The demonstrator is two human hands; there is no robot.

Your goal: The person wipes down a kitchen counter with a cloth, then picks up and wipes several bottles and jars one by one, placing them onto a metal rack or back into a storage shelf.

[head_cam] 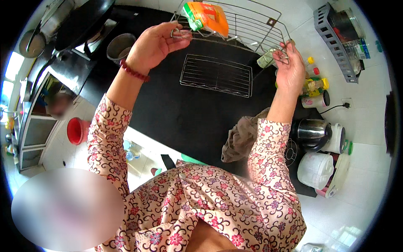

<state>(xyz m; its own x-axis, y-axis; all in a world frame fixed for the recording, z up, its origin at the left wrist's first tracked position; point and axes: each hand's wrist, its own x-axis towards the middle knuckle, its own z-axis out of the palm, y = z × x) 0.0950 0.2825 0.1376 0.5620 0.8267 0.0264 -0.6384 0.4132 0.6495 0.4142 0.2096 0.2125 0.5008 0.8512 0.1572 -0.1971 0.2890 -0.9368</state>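
A metal wire rack [248, 26] stretches between my two hands at the back of the black counter [176, 119]. My left hand [154, 44] grips its left end, a red bead bracelet on the wrist. The right end is in my right hand [291, 71], fingers curled around the wires. An orange, green and white plastic packet [207, 19] rests on the rack nearer my left hand. Below, a flat wire grid [216, 75] lies on the counter. A greenish-white packet or container [266, 60] is beside my right fingers, partly hidden.
A crumpled brown cloth [242, 137] lies near my right forearm. Along the right wall stand bottles [315, 85], an electric kettle [311, 134] and a white tub [315, 167]. A grey wall basket [335, 44] hangs above. To the left are a dark pot [121, 47] and a wok [83, 23].
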